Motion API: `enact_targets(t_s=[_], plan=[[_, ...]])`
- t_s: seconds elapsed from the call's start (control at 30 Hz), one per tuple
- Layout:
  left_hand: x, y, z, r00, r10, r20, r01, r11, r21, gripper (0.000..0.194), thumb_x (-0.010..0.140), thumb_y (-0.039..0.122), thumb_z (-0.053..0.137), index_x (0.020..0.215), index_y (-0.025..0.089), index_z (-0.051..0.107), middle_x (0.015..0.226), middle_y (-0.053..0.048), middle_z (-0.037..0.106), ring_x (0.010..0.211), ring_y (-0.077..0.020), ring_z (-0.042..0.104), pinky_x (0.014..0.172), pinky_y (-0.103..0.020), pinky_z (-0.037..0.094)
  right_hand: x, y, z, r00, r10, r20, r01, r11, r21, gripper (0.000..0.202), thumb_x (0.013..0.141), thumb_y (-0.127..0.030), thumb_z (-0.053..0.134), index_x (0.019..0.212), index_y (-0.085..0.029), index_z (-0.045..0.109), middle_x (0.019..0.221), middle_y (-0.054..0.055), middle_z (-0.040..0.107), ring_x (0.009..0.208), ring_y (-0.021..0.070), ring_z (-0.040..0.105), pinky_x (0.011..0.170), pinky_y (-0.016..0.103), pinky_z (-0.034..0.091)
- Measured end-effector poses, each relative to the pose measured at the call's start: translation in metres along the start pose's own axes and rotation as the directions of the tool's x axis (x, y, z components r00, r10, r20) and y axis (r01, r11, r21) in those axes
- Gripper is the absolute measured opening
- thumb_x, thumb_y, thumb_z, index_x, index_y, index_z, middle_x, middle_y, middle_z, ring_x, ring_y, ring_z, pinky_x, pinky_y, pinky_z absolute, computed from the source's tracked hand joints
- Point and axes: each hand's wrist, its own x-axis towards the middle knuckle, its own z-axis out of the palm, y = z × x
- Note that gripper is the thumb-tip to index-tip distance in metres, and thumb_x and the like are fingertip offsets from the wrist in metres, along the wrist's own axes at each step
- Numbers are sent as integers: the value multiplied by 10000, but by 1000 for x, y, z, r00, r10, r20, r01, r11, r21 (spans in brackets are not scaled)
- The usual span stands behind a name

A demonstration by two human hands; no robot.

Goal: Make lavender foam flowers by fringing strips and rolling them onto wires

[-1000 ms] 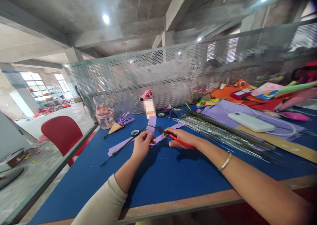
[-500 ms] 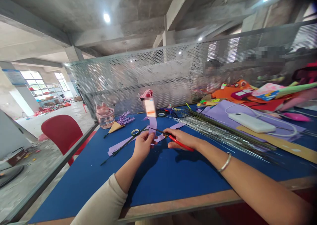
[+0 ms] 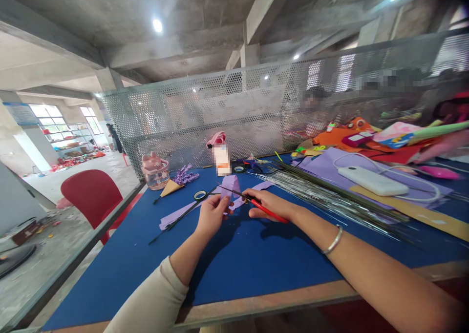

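Between its thumb and fingers, my left hand [image 3: 213, 213] pinches a strip of purple paper [image 3: 230, 184], whose upper part curls over. My right hand [image 3: 269, 205] is wrapped round red-handled scissors [image 3: 269, 211]. Their dark blades reach left across the strip, just above my left fingertips. More purple strips [image 3: 179, 218] lie on the table to the left of and behind my hands. A green-wrapped stem [image 3: 183, 215] rests over one of them, close to a roll of tape [image 3: 200, 195].
A pink bottle [image 3: 155, 171], a brown paper cone [image 3: 171, 188] and purple fringed paper [image 3: 185, 175] stand at the back left. Wire stems [image 3: 315, 189], purple sheets [image 3: 330, 169] and a white power bank [image 3: 372, 181] cover the right. A perforated metal screen [image 3: 205, 113] borders the back.
The strip's top, stretched away from me before, now bends over into a curl near the blades. Both hands stay nearly where they were. A person has appeared in the far left background.
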Motion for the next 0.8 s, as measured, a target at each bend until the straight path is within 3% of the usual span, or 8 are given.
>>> enact_targets(t_s=[0.43,0.8], plan=[[1,-1,0,1000,1,9,-1,1000,4,394,692,523,648,796,143,619,757,-41,660,550,-110,604,455,-187,404,3,6,4,999,1,-47,-1,1000,3,556,807,-613,522,1046,-118,604,831,54,601,689,150,481,597,254,391],[-1,-2,0,997,-54,59,55,998,-8,402,708,540,634,800,153,577,810,-65,683,571,-125,635,444,-177,401,4,9,2,1000,22,-18,-21,999,48,541,801,-603,537,1027,-115,603,803,45,589,655,133,456,577,247,376]])
